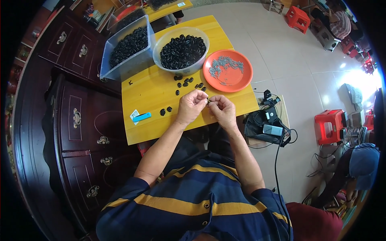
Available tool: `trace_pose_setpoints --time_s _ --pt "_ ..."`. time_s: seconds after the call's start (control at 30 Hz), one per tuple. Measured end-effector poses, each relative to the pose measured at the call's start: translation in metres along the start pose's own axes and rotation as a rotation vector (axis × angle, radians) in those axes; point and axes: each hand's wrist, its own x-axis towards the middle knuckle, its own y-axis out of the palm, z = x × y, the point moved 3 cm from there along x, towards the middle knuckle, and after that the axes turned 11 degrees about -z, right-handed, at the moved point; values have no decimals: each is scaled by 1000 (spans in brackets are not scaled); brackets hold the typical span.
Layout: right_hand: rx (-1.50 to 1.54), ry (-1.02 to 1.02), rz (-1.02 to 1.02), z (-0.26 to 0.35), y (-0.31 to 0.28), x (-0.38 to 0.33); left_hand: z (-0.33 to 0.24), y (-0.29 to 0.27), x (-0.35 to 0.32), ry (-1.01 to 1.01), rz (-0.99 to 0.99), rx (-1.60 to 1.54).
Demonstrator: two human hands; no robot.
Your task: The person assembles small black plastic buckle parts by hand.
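Observation:
My left hand [192, 105] and my right hand [223, 112] meet over the yellow table's near half. Their thumbs and fingertips pinch a small black piece [208, 101] between them, mostly covered by the fingers. Just beyond lie several loose black oval pieces [185, 84], and two more black pieces [163, 112] rest left of my left hand. Past my right hand sits an orange-red plate [230, 85] with small silvery-grey parts [225, 66] scattered on it. A round translucent bowl [184, 71] heaped with black oval pieces stands behind the loose ones.
A clear bluish bin [120, 71] of black pieces stands at the table's [150, 94] far left. A blue tool [141, 117] lies near the left edge. Dark wooden drawers [74, 116] flank the left; cables and a black bag [257, 124] are at right. Other people sit farther right.

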Motion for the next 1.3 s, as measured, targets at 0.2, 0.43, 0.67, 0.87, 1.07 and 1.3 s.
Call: trace_pose_setpoints --time_s 0.2,0.43,0.67,0.87,1.07,1.3 --pt "-11 -71 -42 -7 2 1 1 0 3 9 4 105" --pt "160 24 -22 2 1 1 -2 -22 8 -55 26 -55" --pt "194 39 -25 0 -3 4 6 -72 13 57 -118 506" --pt "161 61 -27 1 -3 3 0 -55 17 344 -72 697" --pt "164 60 -40 3 -1 2 4 -51 24 308 -9 837" --pt "156 35 -22 -1 -1 4 -1 -44 18 199 -13 542"
